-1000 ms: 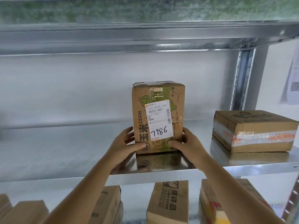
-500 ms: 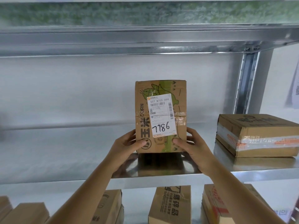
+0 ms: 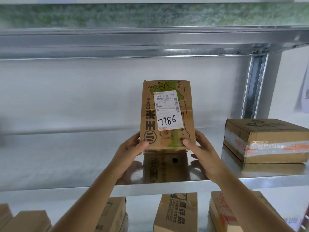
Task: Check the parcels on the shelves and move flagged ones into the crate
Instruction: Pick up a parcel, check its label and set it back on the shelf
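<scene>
**Corn parcel 7186 held upright on the metal shelf**

Both hands clasp the corn parcel [image 3: 167, 114] at its lower corners: the left hand [image 3: 132, 148] has its thumb on the front face and fingers round the left side, and the right hand [image 3: 202, 153] mirrors that grip on the right side. The parcel stands upright on the metal shelf [image 3: 66, 164], or just above it, its white label [image 3: 168, 111] reading "7186" toward the camera. A flat taped box [image 3: 267, 139] lies well to its right. More boxes [image 3: 175, 213] sit on the level below.
</scene>
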Action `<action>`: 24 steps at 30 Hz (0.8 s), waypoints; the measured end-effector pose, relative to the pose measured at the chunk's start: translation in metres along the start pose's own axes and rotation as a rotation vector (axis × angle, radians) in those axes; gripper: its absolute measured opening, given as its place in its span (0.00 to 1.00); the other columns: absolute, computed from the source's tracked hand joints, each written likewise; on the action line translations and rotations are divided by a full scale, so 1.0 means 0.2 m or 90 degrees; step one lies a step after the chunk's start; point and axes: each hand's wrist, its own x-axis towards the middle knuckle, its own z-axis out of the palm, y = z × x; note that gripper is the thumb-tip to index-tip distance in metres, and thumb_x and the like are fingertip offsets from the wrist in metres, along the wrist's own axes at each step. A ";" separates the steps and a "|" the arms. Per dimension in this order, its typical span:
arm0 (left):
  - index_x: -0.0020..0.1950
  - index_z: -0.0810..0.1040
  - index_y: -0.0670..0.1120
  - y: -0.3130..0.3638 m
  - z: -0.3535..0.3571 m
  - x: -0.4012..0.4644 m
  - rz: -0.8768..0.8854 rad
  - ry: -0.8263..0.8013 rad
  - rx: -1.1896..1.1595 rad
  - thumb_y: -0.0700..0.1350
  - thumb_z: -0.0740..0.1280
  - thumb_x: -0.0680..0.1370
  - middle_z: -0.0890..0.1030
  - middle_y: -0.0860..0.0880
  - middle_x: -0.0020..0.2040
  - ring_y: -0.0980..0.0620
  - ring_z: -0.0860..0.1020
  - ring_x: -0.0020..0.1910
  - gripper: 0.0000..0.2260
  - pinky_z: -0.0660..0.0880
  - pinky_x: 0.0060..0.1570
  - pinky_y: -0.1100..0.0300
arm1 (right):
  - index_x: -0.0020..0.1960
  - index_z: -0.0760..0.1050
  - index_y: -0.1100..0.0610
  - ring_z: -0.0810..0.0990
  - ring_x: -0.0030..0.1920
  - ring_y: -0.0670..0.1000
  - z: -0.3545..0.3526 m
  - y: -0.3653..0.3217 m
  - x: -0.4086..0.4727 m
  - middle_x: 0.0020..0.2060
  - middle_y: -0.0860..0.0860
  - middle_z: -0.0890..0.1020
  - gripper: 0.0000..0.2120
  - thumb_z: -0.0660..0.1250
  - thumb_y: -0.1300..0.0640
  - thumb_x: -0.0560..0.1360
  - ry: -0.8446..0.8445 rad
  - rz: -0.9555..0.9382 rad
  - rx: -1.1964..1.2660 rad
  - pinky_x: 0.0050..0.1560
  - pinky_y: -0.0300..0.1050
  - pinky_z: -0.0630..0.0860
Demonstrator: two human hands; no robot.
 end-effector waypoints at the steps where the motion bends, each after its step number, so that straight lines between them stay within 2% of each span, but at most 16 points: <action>1: 0.69 0.76 0.65 -0.01 0.00 0.00 0.004 0.003 0.006 0.64 0.69 0.74 0.84 0.61 0.60 0.61 0.81 0.60 0.22 0.76 0.65 0.53 | 0.71 0.71 0.39 0.83 0.55 0.48 0.00 -0.01 0.00 0.59 0.38 0.82 0.29 0.71 0.40 0.70 0.000 -0.004 -0.013 0.46 0.48 0.78; 2: 0.70 0.75 0.65 -0.01 -0.01 0.00 0.006 0.011 0.016 0.66 0.68 0.71 0.84 0.61 0.62 0.59 0.80 0.61 0.27 0.76 0.66 0.53 | 0.71 0.71 0.38 0.83 0.55 0.45 0.00 -0.01 -0.01 0.59 0.36 0.82 0.29 0.69 0.39 0.70 -0.002 -0.007 -0.020 0.46 0.47 0.78; 4: 0.72 0.74 0.64 -0.02 -0.01 0.01 0.012 0.030 0.037 0.64 0.70 0.70 0.82 0.62 0.64 0.59 0.79 0.63 0.30 0.75 0.66 0.54 | 0.71 0.71 0.38 0.83 0.53 0.44 0.00 -0.02 -0.01 0.57 0.36 0.83 0.29 0.68 0.38 0.71 -0.006 -0.006 -0.028 0.46 0.47 0.78; 7: 0.73 0.75 0.62 -0.02 -0.01 0.00 0.017 0.031 0.049 0.54 0.77 0.73 0.83 0.64 0.62 0.60 0.80 0.63 0.28 0.74 0.62 0.59 | 0.71 0.71 0.38 0.81 0.56 0.49 0.00 -0.02 -0.01 0.59 0.41 0.83 0.30 0.70 0.38 0.70 -0.005 0.009 -0.019 0.50 0.52 0.79; 10: 0.72 0.77 0.58 -0.04 -0.01 0.00 0.027 0.052 0.043 0.45 0.78 0.75 0.84 0.61 0.61 0.58 0.81 0.62 0.26 0.78 0.60 0.57 | 0.70 0.72 0.38 0.81 0.61 0.54 -0.01 -0.01 0.00 0.61 0.46 0.82 0.29 0.76 0.41 0.71 -0.016 0.014 0.012 0.55 0.62 0.82; 14: 0.67 0.80 0.54 -0.05 -0.01 0.01 0.017 0.083 0.013 0.44 0.79 0.74 0.86 0.59 0.58 0.57 0.83 0.60 0.23 0.81 0.57 0.58 | 0.66 0.75 0.44 0.83 0.61 0.58 -0.02 0.02 0.01 0.59 0.53 0.83 0.32 0.81 0.48 0.65 -0.008 0.015 0.040 0.53 0.66 0.83; 18: 0.61 0.80 0.54 -0.05 -0.01 0.02 0.000 0.109 0.019 0.46 0.79 0.74 0.86 0.60 0.55 0.56 0.84 0.57 0.18 0.81 0.55 0.58 | 0.66 0.73 0.43 0.86 0.56 0.57 -0.03 0.03 0.02 0.58 0.50 0.82 0.36 0.82 0.47 0.60 0.001 0.031 0.032 0.49 0.65 0.84; 21: 0.58 0.81 0.53 -0.05 -0.01 0.02 -0.006 0.110 0.032 0.47 0.79 0.74 0.87 0.60 0.53 0.57 0.85 0.55 0.15 0.81 0.55 0.56 | 0.67 0.71 0.44 0.85 0.58 0.57 -0.02 0.03 0.02 0.60 0.51 0.80 0.38 0.83 0.47 0.60 0.003 0.027 0.031 0.51 0.65 0.84; 24: 0.56 0.80 0.52 -0.06 -0.01 0.02 -0.003 0.103 0.056 0.47 0.79 0.74 0.86 0.61 0.50 0.59 0.84 0.52 0.13 0.80 0.53 0.57 | 0.65 0.70 0.51 0.85 0.57 0.58 -0.02 0.03 0.02 0.61 0.54 0.80 0.36 0.85 0.54 0.64 0.005 0.037 0.083 0.51 0.61 0.84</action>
